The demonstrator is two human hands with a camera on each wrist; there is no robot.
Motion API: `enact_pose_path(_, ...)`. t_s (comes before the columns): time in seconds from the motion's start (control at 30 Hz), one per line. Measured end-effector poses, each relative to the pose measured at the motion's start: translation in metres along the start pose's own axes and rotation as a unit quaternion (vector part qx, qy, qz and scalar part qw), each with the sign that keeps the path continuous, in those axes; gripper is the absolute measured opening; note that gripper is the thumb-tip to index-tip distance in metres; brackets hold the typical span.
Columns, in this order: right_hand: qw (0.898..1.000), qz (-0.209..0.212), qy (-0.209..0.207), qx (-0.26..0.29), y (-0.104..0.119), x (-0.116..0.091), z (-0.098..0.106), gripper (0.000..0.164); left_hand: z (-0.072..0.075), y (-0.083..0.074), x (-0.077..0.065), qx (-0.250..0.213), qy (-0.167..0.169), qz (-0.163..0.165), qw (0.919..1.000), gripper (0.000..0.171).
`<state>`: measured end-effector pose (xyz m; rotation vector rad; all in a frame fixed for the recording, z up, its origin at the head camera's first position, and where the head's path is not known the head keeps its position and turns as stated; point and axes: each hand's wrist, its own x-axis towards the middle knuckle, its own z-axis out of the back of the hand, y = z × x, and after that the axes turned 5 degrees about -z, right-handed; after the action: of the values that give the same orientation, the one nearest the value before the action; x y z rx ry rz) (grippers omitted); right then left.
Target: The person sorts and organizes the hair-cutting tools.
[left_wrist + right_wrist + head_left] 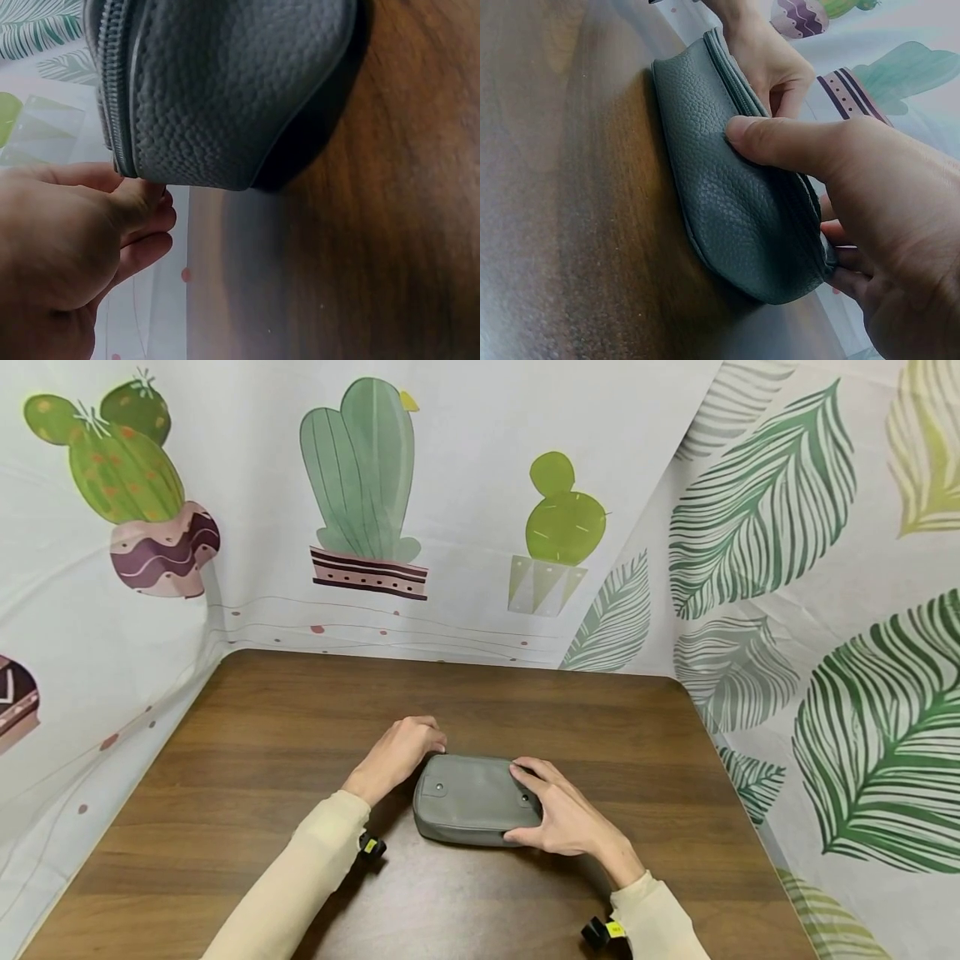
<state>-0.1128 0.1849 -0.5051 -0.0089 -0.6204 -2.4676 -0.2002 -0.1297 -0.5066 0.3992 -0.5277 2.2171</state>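
A grey pebbled-leather zip pouch [474, 797] with snap studs lies on the wooden table. My right hand [564, 810] grips its right end, the thumb [769, 142] along the near side and the fingers round the far side. At the pouch's far left corner is my left hand [405, 747], its fingers curled. In the left wrist view, thumb and forefinger pinch at the end of the zipper [114, 90]; the zipper pull itself is hidden by the fingers. Along the pouch's upper edge runs the zipper, and a dark gap shows beside it near the right hand.
The brown wooden table [247, 760] extends around the pouch on all sides. Behind it and at both sides hangs a white cloth [465, 485] printed with cacti and leaves. A small black device [371, 846] sits at the left wrist, another [597, 933] at the right.
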Motion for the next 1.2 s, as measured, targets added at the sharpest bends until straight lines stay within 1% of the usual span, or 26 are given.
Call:
enact_pose_path(0.1,1.0,0.001,-0.001,-0.003,0.0,0.0,0.0,0.099,-0.001,0.001,-0.001,-0.002,0.005,-0.007,1.0,0.007)
enact_pose_path(0.2,1.0,0.002,-0.003,-0.007,-0.001,0.0,-0.001,0.1,-0.002,0.002,-0.003,-0.022,-0.001,-0.011,0.9997,0.005)
enact_pose_path(0.33,1.0,-0.003,0.002,-0.006,-0.001,0.0,-0.001,0.102,0.0,0.003,-0.007,-0.048,-0.009,-0.009,0.9988,0.006)
enact_pose_path(0.57,1.0,-0.002,-0.003,-0.001,-0.003,0.002,0.002,0.101,0.002,0.001,-0.015,-0.048,0.001,0.008,0.9988,0.01)
enact_pose_path(0.77,1.0,0.004,-0.006,-0.002,-0.004,0.002,0.002,0.102,0.001,0.001,-0.022,-0.048,-0.003,0.01,0.9988,0.012)
enact_pose_path(0.87,1.0,0.001,-0.002,0.005,-0.004,0.001,0.003,0.102,0.002,0.002,-0.026,-0.038,-0.003,0.017,0.9991,0.016)
enact_pose_path(0.93,1.0,-0.004,-0.003,0.017,-0.006,0.0,0.004,0.1,0.006,0.003,-0.03,-0.03,-0.001,0.028,0.9991,0.021)
enact_pose_path(1.0,0.999,-0.012,-0.012,0.03,-0.009,-0.001,0.006,0.096,0.011,0.003,-0.035,-0.019,0.002,0.044,0.9988,0.029)
enact_pose_path(1.1,0.998,-0.025,-0.047,0.035,-0.017,-0.003,0.012,0.086,0.021,0.005,-0.042,-0.004,-0.005,0.064,0.9979,0.04)
enact_pose_path(1.2,0.995,-0.041,-0.096,0.002,-0.03,-0.002,0.019,0.077,0.032,0.009,-0.048,0.021,-0.023,0.074,0.9968,0.049)
